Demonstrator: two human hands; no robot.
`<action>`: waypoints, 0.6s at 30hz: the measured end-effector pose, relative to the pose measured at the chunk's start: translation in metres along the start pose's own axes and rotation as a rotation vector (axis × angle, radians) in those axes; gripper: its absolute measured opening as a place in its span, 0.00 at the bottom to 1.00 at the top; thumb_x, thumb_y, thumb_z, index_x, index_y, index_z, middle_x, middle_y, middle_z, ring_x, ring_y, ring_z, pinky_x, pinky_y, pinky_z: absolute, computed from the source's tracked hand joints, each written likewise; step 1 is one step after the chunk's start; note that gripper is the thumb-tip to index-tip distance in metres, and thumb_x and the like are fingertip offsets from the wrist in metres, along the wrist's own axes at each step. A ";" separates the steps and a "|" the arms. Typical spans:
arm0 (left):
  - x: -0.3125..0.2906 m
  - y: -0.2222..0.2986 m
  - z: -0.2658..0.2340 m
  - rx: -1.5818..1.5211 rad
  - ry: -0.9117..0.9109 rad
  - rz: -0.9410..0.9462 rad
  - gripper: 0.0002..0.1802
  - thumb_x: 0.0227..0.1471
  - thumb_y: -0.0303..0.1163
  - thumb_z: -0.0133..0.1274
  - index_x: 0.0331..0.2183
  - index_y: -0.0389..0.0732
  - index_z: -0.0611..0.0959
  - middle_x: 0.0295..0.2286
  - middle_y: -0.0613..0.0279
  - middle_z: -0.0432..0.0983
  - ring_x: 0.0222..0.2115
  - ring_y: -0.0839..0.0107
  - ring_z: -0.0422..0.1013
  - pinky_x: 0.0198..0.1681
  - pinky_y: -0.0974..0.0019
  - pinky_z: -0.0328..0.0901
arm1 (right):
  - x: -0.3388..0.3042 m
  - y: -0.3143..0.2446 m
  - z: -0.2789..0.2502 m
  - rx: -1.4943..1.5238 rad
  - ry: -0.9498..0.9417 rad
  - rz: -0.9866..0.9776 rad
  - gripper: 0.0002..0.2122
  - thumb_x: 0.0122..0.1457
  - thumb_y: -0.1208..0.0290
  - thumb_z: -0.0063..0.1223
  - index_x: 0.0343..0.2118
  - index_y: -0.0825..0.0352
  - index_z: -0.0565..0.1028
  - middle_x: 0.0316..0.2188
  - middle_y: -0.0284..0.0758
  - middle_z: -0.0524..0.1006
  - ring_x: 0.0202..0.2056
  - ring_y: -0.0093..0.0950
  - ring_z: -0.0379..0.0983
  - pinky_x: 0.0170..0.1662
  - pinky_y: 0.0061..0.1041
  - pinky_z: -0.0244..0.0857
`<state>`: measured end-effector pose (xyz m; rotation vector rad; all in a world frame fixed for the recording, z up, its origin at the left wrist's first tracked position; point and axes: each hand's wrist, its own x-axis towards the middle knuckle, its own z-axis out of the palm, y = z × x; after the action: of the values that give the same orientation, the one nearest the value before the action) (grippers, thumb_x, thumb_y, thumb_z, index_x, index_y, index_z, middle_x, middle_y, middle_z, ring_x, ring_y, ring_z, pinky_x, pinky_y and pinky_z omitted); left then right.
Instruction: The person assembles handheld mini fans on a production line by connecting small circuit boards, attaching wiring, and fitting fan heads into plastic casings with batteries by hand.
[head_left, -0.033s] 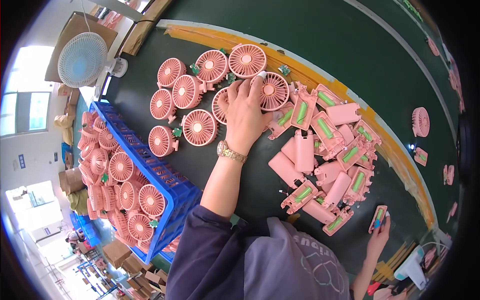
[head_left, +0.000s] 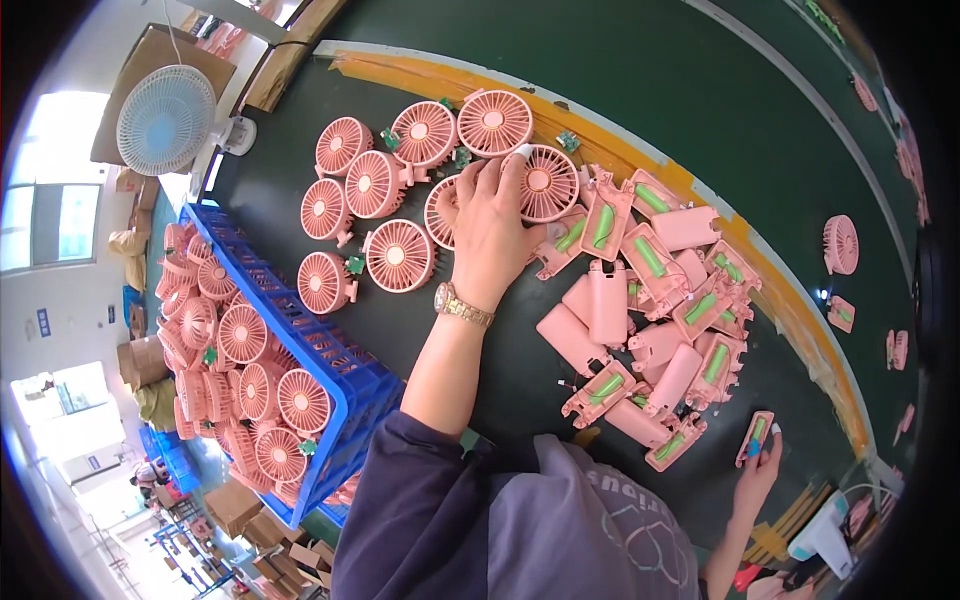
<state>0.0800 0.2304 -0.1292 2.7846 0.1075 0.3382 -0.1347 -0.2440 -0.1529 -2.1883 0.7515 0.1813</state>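
Note:
My left hand [head_left: 490, 240], with a gold watch at the wrist, reaches in among pink round fan heads. Its index finger and thumb lie about the rim of one fan head [head_left: 540, 180]. The other fingers curl over a second fan head [head_left: 437, 212], which they partly hide. Far to the right, my right hand [head_left: 758, 482] is closed on the near end of a pink handle shell [head_left: 757, 432] with a green cell inside. A small blue patch shows at those fingers. Between my hands lies a heap of pink handle shells [head_left: 608, 305], several with green cells.
A blue crate [head_left: 330, 420] full of pink fan heads stands at the left. Yellow tape [head_left: 480, 82] and a pale ledge border the dark green table. Beyond them lie another fan head [head_left: 841, 244] and loose parts. A white desk fan [head_left: 166, 120] stands far left.

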 end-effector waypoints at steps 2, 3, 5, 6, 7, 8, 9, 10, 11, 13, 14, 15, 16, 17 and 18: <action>-0.005 0.010 -0.004 -0.043 0.028 -0.004 0.45 0.28 0.35 0.70 0.52 0.44 0.71 0.49 0.58 0.69 0.54 0.56 0.60 0.55 0.48 0.49 | -0.003 -0.006 -0.005 0.042 -0.024 0.048 0.16 0.62 0.74 0.46 0.52 0.68 0.65 0.30 0.35 0.77 0.28 0.22 0.73 0.30 0.20 0.63; -0.009 0.017 -0.008 -0.037 0.091 0.023 0.43 0.28 0.32 0.67 0.51 0.44 0.71 0.49 0.57 0.68 0.54 0.57 0.60 0.55 0.49 0.49 | -0.005 -0.010 -0.007 0.084 -0.055 0.097 0.14 0.62 0.74 0.47 0.50 0.68 0.66 0.31 0.34 0.77 0.28 0.19 0.73 0.29 0.17 0.62; -0.020 0.038 -0.020 -0.066 0.128 0.045 0.41 0.30 0.25 0.64 0.52 0.42 0.72 0.52 0.54 0.67 0.55 0.54 0.61 0.56 0.51 0.53 | -0.014 -0.017 -0.012 0.201 -0.140 0.085 0.13 0.61 0.74 0.49 0.48 0.68 0.67 0.31 0.34 0.78 0.28 0.19 0.72 0.30 0.16 0.62; -0.025 0.044 -0.023 -0.075 0.124 0.056 0.41 0.30 0.25 0.64 0.52 0.42 0.72 0.52 0.54 0.67 0.55 0.54 0.61 0.56 0.51 0.53 | -0.018 -0.022 -0.012 0.316 -0.237 0.063 0.12 0.60 0.74 0.50 0.46 0.68 0.68 0.32 0.33 0.78 0.28 0.19 0.72 0.30 0.15 0.61; -0.030 0.049 -0.026 -0.204 0.158 0.083 0.41 0.29 0.24 0.64 0.51 0.41 0.72 0.52 0.51 0.66 0.53 0.52 0.63 0.54 0.51 0.56 | -0.021 -0.030 -0.012 0.396 -0.275 0.058 0.13 0.58 0.74 0.53 0.46 0.69 0.68 0.33 0.33 0.78 0.30 0.21 0.74 0.33 0.17 0.63; -0.036 0.054 -0.030 -0.336 0.191 0.111 0.40 0.29 0.22 0.64 0.51 0.40 0.72 0.51 0.48 0.65 0.51 0.50 0.64 0.52 0.52 0.60 | -0.021 -0.027 -0.012 0.396 -0.260 0.060 0.13 0.58 0.74 0.53 0.46 0.69 0.68 0.33 0.33 0.78 0.30 0.21 0.74 0.33 0.17 0.63; -0.040 0.061 -0.039 -0.335 0.212 0.146 0.41 0.28 0.19 0.63 0.51 0.37 0.71 0.52 0.44 0.64 0.49 0.47 0.66 0.49 0.57 0.66 | -0.022 -0.020 -0.010 0.446 -0.282 0.014 0.13 0.58 0.74 0.53 0.46 0.69 0.69 0.35 0.34 0.78 0.31 0.22 0.74 0.34 0.18 0.64; -0.044 0.071 -0.045 -0.407 0.229 0.147 0.41 0.28 0.19 0.64 0.51 0.36 0.71 0.51 0.44 0.65 0.49 0.48 0.67 0.49 0.58 0.67 | -0.022 -0.017 -0.013 0.491 -0.298 -0.032 0.14 0.58 0.73 0.54 0.46 0.70 0.69 0.36 0.35 0.78 0.32 0.23 0.75 0.36 0.19 0.65; -0.047 0.078 -0.049 -0.485 0.214 0.156 0.41 0.28 0.19 0.64 0.51 0.36 0.71 0.51 0.44 0.65 0.49 0.48 0.67 0.49 0.58 0.67 | -0.027 -0.034 -0.007 0.546 -0.267 -0.084 0.12 0.59 0.73 0.53 0.44 0.71 0.71 0.36 0.36 0.79 0.34 0.25 0.76 0.37 0.20 0.66; -0.055 0.092 -0.051 -0.712 0.172 0.185 0.42 0.28 0.19 0.65 0.51 0.36 0.72 0.51 0.42 0.65 0.49 0.49 0.68 0.49 0.59 0.67 | -0.027 -0.033 -0.010 0.544 -0.271 -0.061 0.11 0.59 0.73 0.52 0.43 0.71 0.72 0.36 0.37 0.79 0.34 0.25 0.76 0.37 0.20 0.66; -0.059 0.098 -0.052 -0.752 0.166 0.244 0.42 0.28 0.19 0.65 0.51 0.36 0.72 0.52 0.42 0.65 0.50 0.49 0.68 0.51 0.58 0.66 | -0.026 -0.031 -0.010 0.546 -0.298 -0.038 0.10 0.59 0.73 0.52 0.42 0.72 0.73 0.35 0.37 0.79 0.35 0.25 0.76 0.38 0.20 0.66; -0.064 0.106 -0.056 -0.797 0.145 0.289 0.42 0.28 0.20 0.66 0.51 0.36 0.72 0.52 0.41 0.65 0.50 0.48 0.67 0.51 0.58 0.65 | -0.028 -0.032 -0.006 0.553 -0.255 -0.014 0.10 0.60 0.67 0.53 0.36 0.70 0.75 0.31 0.34 0.79 0.31 0.21 0.74 0.36 0.19 0.65; -0.068 0.115 -0.060 -0.843 0.124 0.335 0.42 0.28 0.20 0.66 0.51 0.36 0.72 0.52 0.41 0.65 0.51 0.48 0.67 0.51 0.58 0.65 | -0.028 -0.032 -0.006 0.554 -0.232 -0.018 0.10 0.60 0.67 0.53 0.36 0.70 0.75 0.31 0.34 0.79 0.31 0.21 0.74 0.36 0.19 0.65; -0.071 0.124 -0.062 -0.907 0.091 0.362 0.43 0.27 0.21 0.68 0.51 0.36 0.72 0.52 0.38 0.65 0.52 0.47 0.66 0.52 0.57 0.64 | -0.026 -0.030 -0.008 0.599 -0.245 -0.033 0.08 0.59 0.71 0.53 0.36 0.71 0.75 0.29 0.34 0.78 0.30 0.21 0.73 0.35 0.19 0.65; -0.071 0.134 -0.063 -0.941 0.078 0.381 0.43 0.27 0.21 0.68 0.51 0.36 0.72 0.52 0.38 0.65 0.52 0.47 0.66 0.52 0.57 0.64 | -0.029 -0.027 -0.012 0.638 -0.240 -0.039 0.06 0.59 0.74 0.52 0.36 0.72 0.76 0.28 0.34 0.78 0.29 0.21 0.72 0.35 0.20 0.65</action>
<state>0.0005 0.1160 -0.0425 1.8403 -0.4534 0.4418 -0.1444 -0.2261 -0.1173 -1.5413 0.5350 0.1540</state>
